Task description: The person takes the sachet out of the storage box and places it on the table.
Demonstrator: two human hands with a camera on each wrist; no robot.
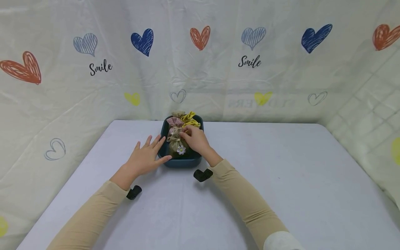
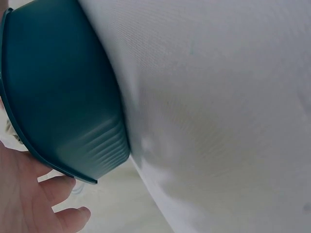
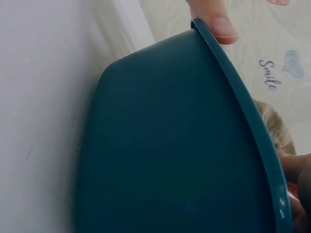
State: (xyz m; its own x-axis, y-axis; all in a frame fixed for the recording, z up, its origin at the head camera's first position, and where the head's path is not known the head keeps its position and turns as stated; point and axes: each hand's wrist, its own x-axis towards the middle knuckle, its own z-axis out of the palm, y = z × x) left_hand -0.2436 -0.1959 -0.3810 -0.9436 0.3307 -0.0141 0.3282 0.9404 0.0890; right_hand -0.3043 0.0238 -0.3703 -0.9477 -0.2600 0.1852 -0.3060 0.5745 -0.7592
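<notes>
A dark teal plastic bin [image 1: 182, 163] stands near the table's far edge with several small drawstring pouches inside. An olive-tan pouch with a white flower [image 1: 181, 150] sits at its near end; behind it are a pink pouch [image 1: 175, 122] and yellow ribbon-like ties [image 1: 189, 119]. My right hand [image 1: 197, 140] reaches over the bin's right side and pinches the gathered neck of the flowered pouch. With fingers spread, my left hand [image 1: 145, 158] rests against the bin's left rim. In the left wrist view, its fingertips [image 2: 63, 187] touch the rim.
The bin stands on a white-covered table [image 1: 281, 180]. Behind it hangs a pale curtain [image 1: 218, 76] printed with hearts and "Smile". Black bands with small blocks show at the left wrist [image 1: 134, 192] and right wrist [image 1: 203, 175].
</notes>
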